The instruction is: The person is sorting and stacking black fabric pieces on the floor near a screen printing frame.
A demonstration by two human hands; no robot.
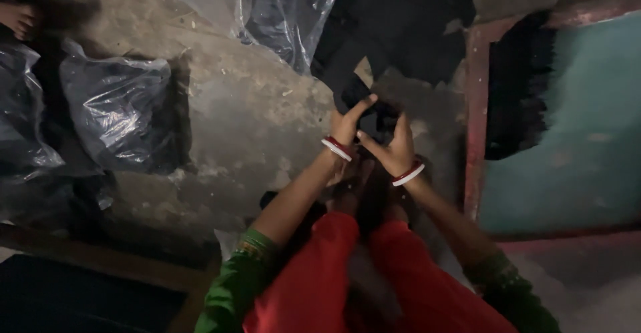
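Both my hands are raised over my red-clad knees and grip a piece of black cloth (374, 116) between them. My left hand (348, 123) pinches its left side with the thumb on top. My right hand (394, 147) holds the right side, fingers curled around the fabric. Each wrist has a red and white bangle. The cloth runs up into a larger heap of black fabric (400, 33) lying on the concrete floor beyond my hands.
Clear plastic bags with dark contents lie at the left (120, 109) and top centre (287, 13). A red-framed teal wall panel (581, 126) stands at the right. Another person's bare foot (19, 18) shows at the top left corner.
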